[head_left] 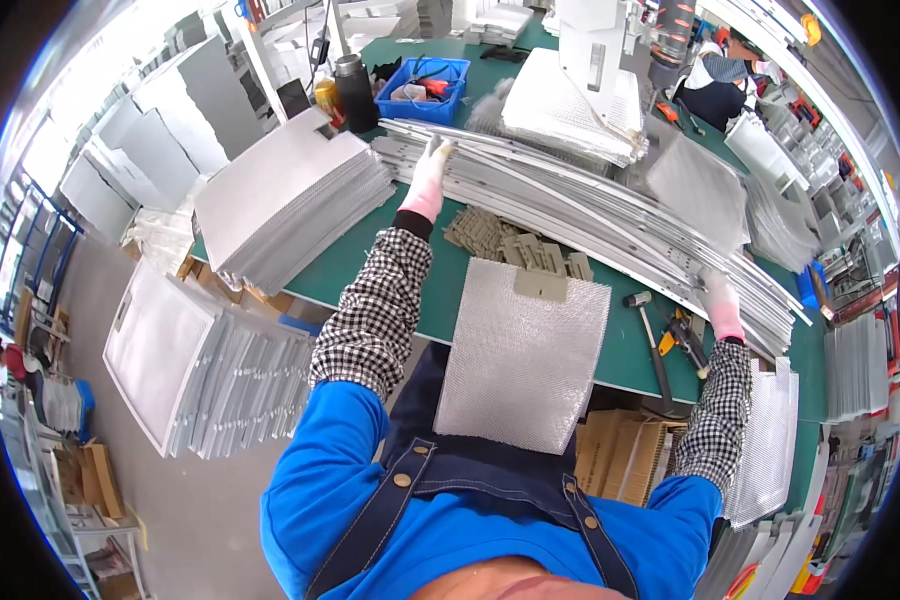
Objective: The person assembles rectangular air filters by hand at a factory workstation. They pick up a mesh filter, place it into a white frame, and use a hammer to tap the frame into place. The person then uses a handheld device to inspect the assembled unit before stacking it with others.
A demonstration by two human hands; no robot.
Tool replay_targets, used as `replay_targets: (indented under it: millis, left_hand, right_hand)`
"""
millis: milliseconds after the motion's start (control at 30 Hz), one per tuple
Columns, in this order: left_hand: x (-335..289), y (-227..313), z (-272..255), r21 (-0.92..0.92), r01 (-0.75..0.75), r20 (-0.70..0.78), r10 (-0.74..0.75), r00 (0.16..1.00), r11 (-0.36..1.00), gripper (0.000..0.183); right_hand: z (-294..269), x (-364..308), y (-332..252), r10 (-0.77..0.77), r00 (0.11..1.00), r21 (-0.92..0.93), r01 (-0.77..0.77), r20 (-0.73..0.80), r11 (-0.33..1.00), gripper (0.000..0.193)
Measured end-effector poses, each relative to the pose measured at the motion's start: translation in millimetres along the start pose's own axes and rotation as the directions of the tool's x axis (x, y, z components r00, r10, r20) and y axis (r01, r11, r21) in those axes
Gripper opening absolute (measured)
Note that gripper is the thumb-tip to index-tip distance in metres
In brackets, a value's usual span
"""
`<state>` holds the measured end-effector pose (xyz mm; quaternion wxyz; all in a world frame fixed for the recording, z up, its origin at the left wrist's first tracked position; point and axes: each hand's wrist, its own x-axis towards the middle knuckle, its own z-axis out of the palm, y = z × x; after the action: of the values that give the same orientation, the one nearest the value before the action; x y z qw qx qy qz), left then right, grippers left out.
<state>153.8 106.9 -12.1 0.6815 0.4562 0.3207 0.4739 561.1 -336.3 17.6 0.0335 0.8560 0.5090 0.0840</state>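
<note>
A long pile of silver metal strips (570, 190) lies slantwise across the green table. My left hand (428, 182), in a white and pink glove, is closed at the strips' left end. Near their right end my right hand (720, 303), gloved alike, has its fingers bent around a strip's edge. Between my arms a silver mesh panel (525, 360) with a beige corner plate (540, 286) rests at the table's front edge, overhanging toward my lap. Behind it sit several small beige plates (485, 235). How many strips each hand grips is hard to make out.
A hammer (652, 345) and a yellow-black tool (682, 340) lie by my right forearm. Stacked mesh panels (285, 200) stand at the left, more (570, 110) at the back. A blue bin (425, 88) and a dark bottle (354, 95) are far left. Another person (715, 90) works far right.
</note>
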Motion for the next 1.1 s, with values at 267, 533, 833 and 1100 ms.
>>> replay_targets:
  millis: [267,533,833,1100]
  left_hand:
    - [-63,-1,-9,0.363,-0.148,0.028,0.148,0.989,0.920,0.052]
    - [-191,-4,-23,0.310,0.213,0.114,-0.258,0.959,0.927,0.055]
    - [-251,23,4,0.106,0.125,0.214,-0.146,0.966,0.986,0.027]
    - [-292,43,34,0.106,-0.051,0.216,0.027,0.976,0.993,0.026]
  right_hand:
    - [-3,25,-22,-0.115,0.920,0.076,0.154,-0.374,0.985,0.030]
    - [-99,-12,-38,-0.176,0.928,0.181,0.244,-0.328,0.953,0.024]
    - [-155,-87,-93,-0.158,0.987,0.669,0.133,-0.024,0.731,0.020]
    - [-173,-53,-241,-0.499,0.809,0.589,0.576,-0.311,0.567,0.021]
